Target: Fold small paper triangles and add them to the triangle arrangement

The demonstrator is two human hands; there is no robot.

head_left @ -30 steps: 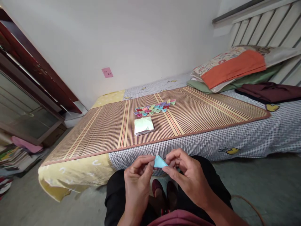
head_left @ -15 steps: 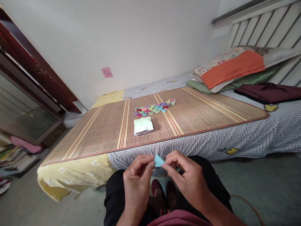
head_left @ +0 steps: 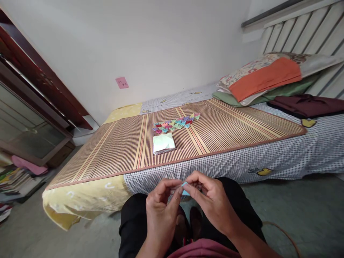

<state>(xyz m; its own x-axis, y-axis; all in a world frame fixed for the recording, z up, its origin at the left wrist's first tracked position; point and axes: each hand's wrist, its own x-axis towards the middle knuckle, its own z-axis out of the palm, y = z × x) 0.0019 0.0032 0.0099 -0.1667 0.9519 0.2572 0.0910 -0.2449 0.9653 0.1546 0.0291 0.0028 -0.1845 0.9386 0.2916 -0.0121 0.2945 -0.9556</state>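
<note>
A small folded piece of light blue paper [head_left: 185, 191] is pinched between my two hands above my lap, mostly covered by the fingers. My left hand [head_left: 164, 204] grips its left side between thumb and forefinger. From the right, my right hand [head_left: 209, 197] presses thumb and fingers onto its upper part. On the bamboo mat beyond lies a stack of pale square paper [head_left: 163, 142]. Just behind the stack, several small colourful folded paper pieces [head_left: 176, 123] are arranged in rows.
The striped bamboo mat [head_left: 115, 150] covers a bed with a checked sheet [head_left: 228, 161]. Pillows [head_left: 268, 79] and a folded maroon cloth [head_left: 309, 104] lie at the right. A pink note [head_left: 122, 82] is on the wall. Books [head_left: 16, 181] are stacked at the left.
Both hands have drawn closer together. The right thumb has moved up over the blue paper, and less of the paper shows now.
</note>
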